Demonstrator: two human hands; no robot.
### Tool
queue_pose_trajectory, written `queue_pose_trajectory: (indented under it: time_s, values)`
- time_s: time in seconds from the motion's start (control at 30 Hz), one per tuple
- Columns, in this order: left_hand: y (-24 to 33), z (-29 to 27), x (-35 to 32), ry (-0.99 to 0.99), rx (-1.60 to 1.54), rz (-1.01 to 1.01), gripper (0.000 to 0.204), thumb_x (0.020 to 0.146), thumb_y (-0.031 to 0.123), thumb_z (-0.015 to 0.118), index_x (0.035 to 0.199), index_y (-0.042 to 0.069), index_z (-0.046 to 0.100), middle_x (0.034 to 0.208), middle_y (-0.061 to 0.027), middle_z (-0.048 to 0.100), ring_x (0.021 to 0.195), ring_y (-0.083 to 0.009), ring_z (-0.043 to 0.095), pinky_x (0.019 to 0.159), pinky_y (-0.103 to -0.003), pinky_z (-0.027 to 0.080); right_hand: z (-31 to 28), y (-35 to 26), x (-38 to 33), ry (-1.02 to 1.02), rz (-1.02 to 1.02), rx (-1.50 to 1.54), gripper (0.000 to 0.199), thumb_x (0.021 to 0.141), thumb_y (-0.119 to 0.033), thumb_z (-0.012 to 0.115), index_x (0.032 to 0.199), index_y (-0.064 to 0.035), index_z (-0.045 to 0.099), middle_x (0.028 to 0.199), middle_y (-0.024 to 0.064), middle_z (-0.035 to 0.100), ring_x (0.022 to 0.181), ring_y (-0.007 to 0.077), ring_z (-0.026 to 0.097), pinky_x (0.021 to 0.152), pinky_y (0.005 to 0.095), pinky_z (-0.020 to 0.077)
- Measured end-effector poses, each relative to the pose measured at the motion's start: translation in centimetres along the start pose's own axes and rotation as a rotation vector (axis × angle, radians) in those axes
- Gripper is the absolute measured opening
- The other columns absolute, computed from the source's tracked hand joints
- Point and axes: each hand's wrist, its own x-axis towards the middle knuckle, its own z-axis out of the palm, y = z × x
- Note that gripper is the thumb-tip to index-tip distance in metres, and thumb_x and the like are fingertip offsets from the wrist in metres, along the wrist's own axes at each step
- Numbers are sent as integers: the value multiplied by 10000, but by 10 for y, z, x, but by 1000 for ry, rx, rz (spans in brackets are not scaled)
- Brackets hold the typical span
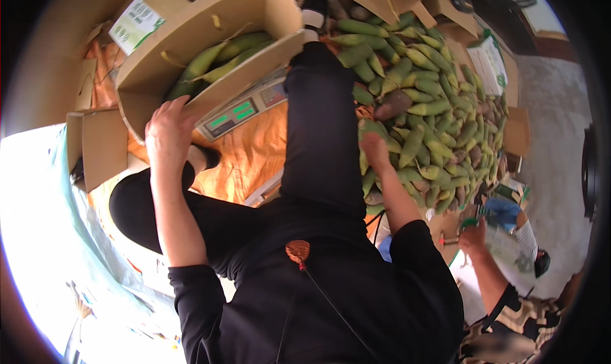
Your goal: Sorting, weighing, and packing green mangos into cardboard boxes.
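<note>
My left hand [168,130] is at the near left corner of an open cardboard box [254,62], its fingers bent over the rim. Inside the box lie several long green radishes [205,61]. The box rests on a scale [234,114] with a lit green display. Over at the left edge of a large radish pile [439,119], my right hand [375,151] is closed against a green radish [374,130]; its fingertips are partly hidden. A dark reddish-brown root [393,104] lies just beyond that hand.
Orange sheeting [248,154] covers the floor around my legs. Another cardboard box [105,149] stands at the left, and a printed white-and-green carton [489,65] is beyond the pile. At the lower right, a co-worker's hand [472,237] holds a tool over a carton.
</note>
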Motion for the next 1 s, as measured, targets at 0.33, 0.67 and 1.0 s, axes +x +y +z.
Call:
queue_pose_trajectory:
  time_s: [0.33, 0.67, 1.0]
  values:
    - [5, 7, 3, -34, 30, -9, 385, 776, 99, 669, 1154, 47, 624, 1060, -155, 642, 1014, -348, 595, 882, -435, 465, -3, -3, -23, 64, 104, -300, 206, 767, -91, 668, 968, -46, 655, 1009, 177, 631, 972, 382, 579, 823, 443, 478]
    - [-1, 9, 3, -40, 53, -44, 408, 750, 111, 689, 1152, 68, 633, 1073, -141, 641, 1045, -328, 586, 901, -435, 451, -106, 9, 42, 459, 539, -422, 838, 701, -259, 803, 1404, -144, 360, 1422, 117, 411, 1304, 333, 392, 975, 497, 424]
    - [1, 13, 1, -16, 70, -6, 240, 733, 93, 696, 966, 57, 653, 918, -114, 644, 936, -306, 608, 850, -430, 454, -71, 27, 1, 139, 388, -526, 581, 704, -128, 758, 1216, -66, 491, 1216, 177, 522, 1169, 376, 486, 920, 478, 455]
